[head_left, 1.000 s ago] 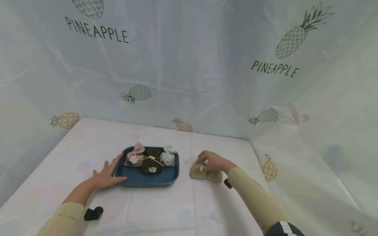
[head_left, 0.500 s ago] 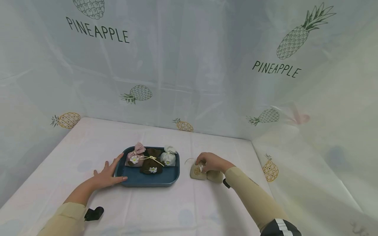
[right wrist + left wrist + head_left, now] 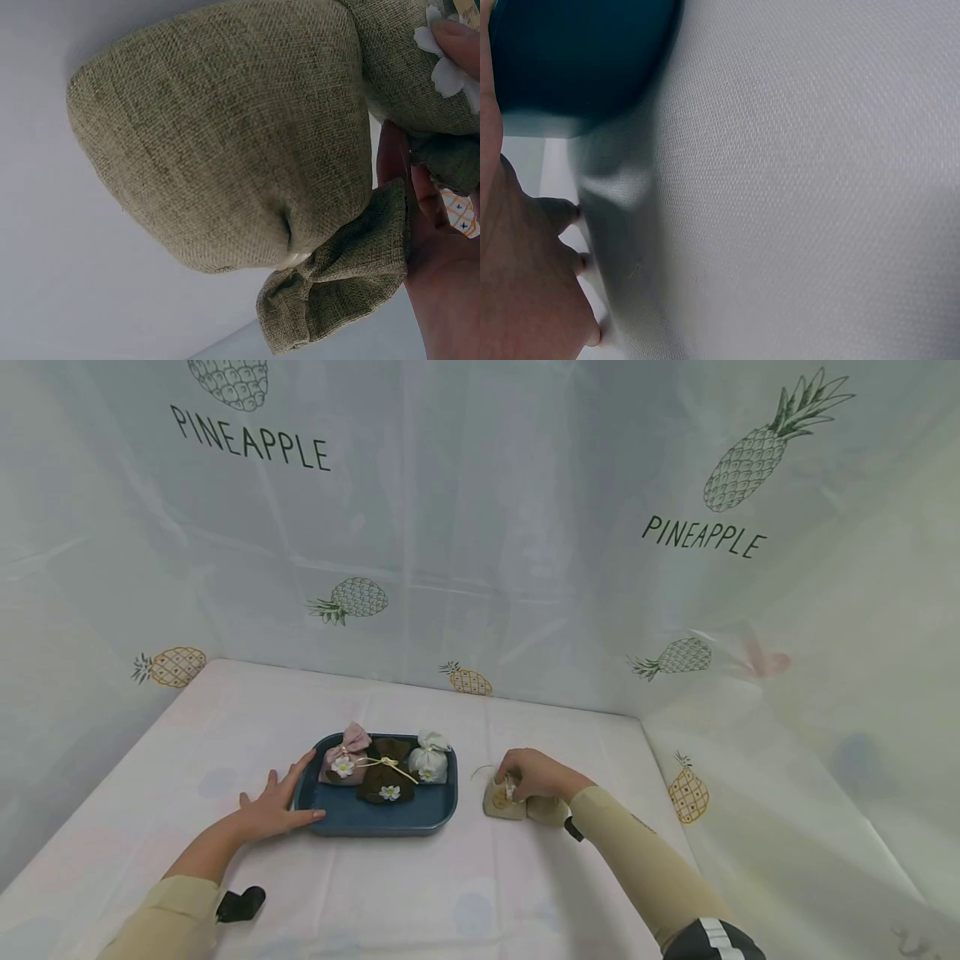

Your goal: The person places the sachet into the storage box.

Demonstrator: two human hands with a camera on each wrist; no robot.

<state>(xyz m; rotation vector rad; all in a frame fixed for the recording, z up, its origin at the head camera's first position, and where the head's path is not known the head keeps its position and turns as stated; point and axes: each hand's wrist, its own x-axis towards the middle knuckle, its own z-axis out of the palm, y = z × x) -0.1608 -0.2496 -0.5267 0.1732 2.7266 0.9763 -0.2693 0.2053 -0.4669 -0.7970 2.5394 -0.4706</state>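
Barely any motion: our right hand [image 3: 542,774] shifted slightly, pinching the near-left beige pouch [image 3: 498,804] at its flower [image 3: 448,79], likely for purchase. Second pouch [image 3: 546,812] sits beside it on the table [image 3: 420,893]. Our left hand [image 3: 268,812], fingers spread, touches the tray [image 3: 363,820], presumably steadying it.

The desk [image 3: 405,902], under a faintly spotted white cloth [image 3: 330,893], carries a blue tray [image 3: 367,821] and, right of it, two tan pouches [image 3: 547,811].
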